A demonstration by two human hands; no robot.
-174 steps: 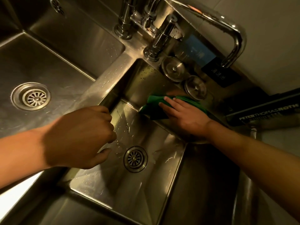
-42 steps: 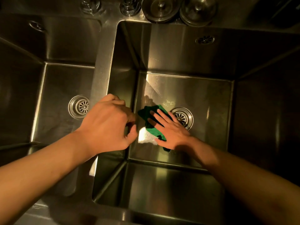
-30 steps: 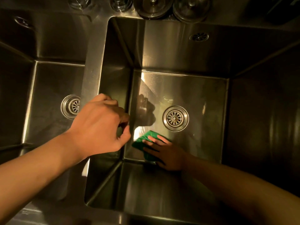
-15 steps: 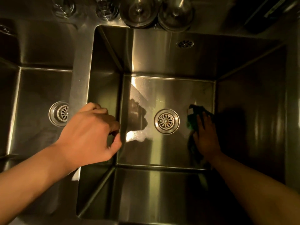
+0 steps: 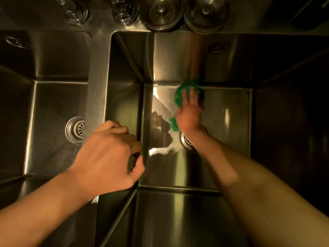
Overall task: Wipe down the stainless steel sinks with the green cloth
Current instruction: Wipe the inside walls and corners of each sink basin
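Note:
I look straight down into two stainless steel sinks. In the right sink [image 5: 229,111], my right hand [image 5: 189,114] presses the green cloth [image 5: 179,98] flat against the bottom, close to the far wall. Its fingers lie straight over the cloth, and green shows beyond the fingertips and beside the wrist. My right forearm covers most of that sink's drain [image 5: 185,140]. My left hand [image 5: 108,155] hovers over the divider [image 5: 97,97] between the sinks, fingers loosely curled, holding nothing.
The left sink [image 5: 53,107] has a round drain [image 5: 75,130] by the divider. Two tap bases [image 5: 124,10] and two round metal lids [image 5: 161,12] stand on the back ledge. An overflow slot [image 5: 218,46] sits in the right sink's far wall.
My right hand has slid the cloth from the right side of the sink bottom to the far edge, left of where it was. My left hand has stayed over the divider.

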